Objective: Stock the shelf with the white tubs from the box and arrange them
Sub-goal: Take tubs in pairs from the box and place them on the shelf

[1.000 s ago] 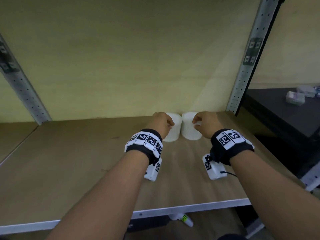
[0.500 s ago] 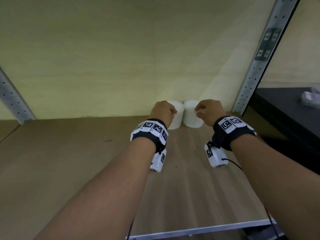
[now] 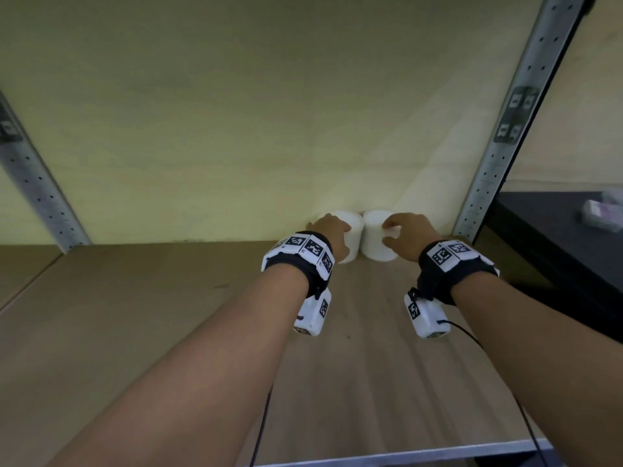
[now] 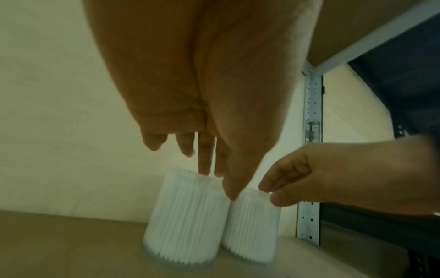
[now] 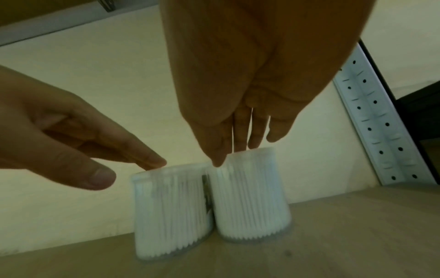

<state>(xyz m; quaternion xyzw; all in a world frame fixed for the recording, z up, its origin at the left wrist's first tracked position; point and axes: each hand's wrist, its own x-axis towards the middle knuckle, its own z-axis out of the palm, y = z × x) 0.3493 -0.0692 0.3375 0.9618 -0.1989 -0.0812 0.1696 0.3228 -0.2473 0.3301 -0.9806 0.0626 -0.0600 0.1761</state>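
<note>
Two white ribbed tubs stand upright and side by side at the back right of the wooden shelf [image 3: 168,315], close to the rear wall. On the left tub [image 3: 355,241] [image 4: 185,216] [image 5: 166,210], my left hand [image 3: 332,227] rests straight fingertips on the lid, and its thumb hangs clear of the tub. My right hand [image 3: 391,232] pinches the top rim of the right tub [image 3: 372,241] [image 4: 250,225] [image 5: 252,197], bent fingers above and thumb on the front. The box is out of view.
Perforated metal uprights stand at the shelf's right [image 3: 499,146] and left [image 3: 33,183]. The board above hangs low over my hands. Beyond the right upright, a dark table [image 3: 556,237] carries a small packet [image 3: 603,214]. Bare shelf board stretches left of the tubs.
Both hands have reached deeper into the shelf with the tubs. The left fingers have uncurled from the tub's side to its lid. My head has moved closer.
</note>
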